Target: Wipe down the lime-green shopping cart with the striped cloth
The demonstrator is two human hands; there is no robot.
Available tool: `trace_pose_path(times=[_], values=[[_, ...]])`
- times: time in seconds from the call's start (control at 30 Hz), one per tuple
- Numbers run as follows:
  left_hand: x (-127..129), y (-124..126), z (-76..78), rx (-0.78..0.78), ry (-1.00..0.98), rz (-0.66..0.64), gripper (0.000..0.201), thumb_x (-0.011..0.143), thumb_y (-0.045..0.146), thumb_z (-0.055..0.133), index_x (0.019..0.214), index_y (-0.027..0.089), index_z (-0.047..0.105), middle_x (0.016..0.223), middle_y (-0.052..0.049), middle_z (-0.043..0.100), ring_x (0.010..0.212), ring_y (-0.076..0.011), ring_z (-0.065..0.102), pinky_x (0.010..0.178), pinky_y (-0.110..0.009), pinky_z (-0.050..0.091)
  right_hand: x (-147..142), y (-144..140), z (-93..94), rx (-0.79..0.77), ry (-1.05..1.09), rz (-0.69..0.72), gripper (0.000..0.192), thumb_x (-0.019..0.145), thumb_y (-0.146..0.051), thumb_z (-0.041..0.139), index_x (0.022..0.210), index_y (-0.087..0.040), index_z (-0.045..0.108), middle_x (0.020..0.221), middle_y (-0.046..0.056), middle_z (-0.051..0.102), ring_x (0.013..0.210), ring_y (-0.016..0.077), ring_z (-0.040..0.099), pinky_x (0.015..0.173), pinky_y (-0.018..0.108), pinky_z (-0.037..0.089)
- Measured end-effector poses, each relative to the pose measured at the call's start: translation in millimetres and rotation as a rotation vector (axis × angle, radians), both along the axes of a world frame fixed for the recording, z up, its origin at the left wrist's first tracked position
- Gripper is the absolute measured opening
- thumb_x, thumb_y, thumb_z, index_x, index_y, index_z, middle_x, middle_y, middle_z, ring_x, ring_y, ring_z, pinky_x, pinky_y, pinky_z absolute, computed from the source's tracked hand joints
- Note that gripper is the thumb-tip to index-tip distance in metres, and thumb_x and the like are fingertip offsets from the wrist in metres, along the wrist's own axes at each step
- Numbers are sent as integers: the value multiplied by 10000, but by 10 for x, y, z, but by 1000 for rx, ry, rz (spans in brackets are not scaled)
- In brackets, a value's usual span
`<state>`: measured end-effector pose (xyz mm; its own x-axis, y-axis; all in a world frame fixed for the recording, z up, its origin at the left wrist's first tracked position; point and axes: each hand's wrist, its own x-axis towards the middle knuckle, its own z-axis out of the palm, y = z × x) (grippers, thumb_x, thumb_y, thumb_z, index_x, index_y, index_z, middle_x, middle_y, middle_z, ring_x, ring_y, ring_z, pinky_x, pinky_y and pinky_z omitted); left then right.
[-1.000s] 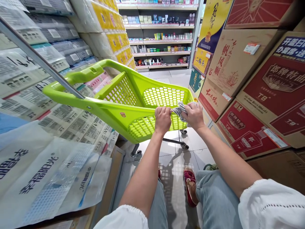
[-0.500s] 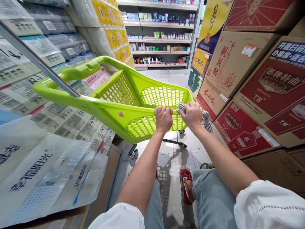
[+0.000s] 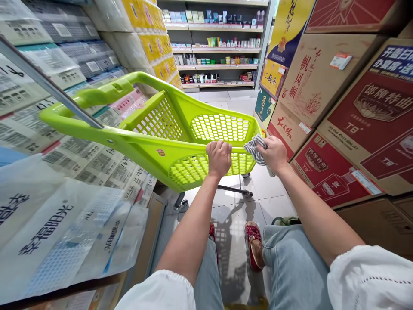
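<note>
A lime-green shopping cart point(image 3: 142, 148) stands crosswise before me, its basket walls pierced with holes. My left hand point(image 3: 219, 158) is closed over the top rim of its near side wall, with the fingertips hidden inside. At the front corner of the basket, my right hand point(image 3: 275, 154) grips a grey-and-white striped cloth point(image 3: 257, 148). That cloth lies against the rim at the corner, and its loose end hangs below the hand. I see nothing inside the part of the basket that shows.
Stacked packs of paper goods point(image 3: 93, 161) rise close on the left, with a white plastic package point(image 3: 64, 241) at the front. Cardboard boxes point(image 3: 325, 82) are piled on the right. Shelves of small bottles and boxes point(image 3: 222, 49) stand across the aisle's far end.
My right hand has moved right with the cloth, out to the cart's front corner, and more of the cloth shows. My left hand stays on the rim.
</note>
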<state>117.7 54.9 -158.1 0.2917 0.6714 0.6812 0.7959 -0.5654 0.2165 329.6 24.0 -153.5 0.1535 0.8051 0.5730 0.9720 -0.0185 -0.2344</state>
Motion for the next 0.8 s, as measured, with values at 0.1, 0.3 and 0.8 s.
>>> trace_pose_path(times=[0.1,0.3,0.8], values=[[12,-2,-4,-2,-14,6,310,961,341,309,744,215,491,837,-56,567,874,-223,469,895,-390,285,-41,-13,21,-1,15,13,296,867,-424,480,806,-209,675,839,49,608,801,189,497,638,292,315],[3,-2,-36,-13,-49,-9,261,939,321,343,762,214,503,847,-72,571,902,-249,476,876,-415,295,-781,-58,142,81,-50,123,284,892,-419,461,915,-221,663,906,78,608,852,219,477,690,319,339],[-116,-11,40,-25,-76,-24,338,952,364,333,680,216,470,781,-40,556,873,-215,476,876,-394,283,31,-94,163,-123,159,363,292,830,-392,518,643,-198,632,724,2,597,691,120,531,586,243,319]])
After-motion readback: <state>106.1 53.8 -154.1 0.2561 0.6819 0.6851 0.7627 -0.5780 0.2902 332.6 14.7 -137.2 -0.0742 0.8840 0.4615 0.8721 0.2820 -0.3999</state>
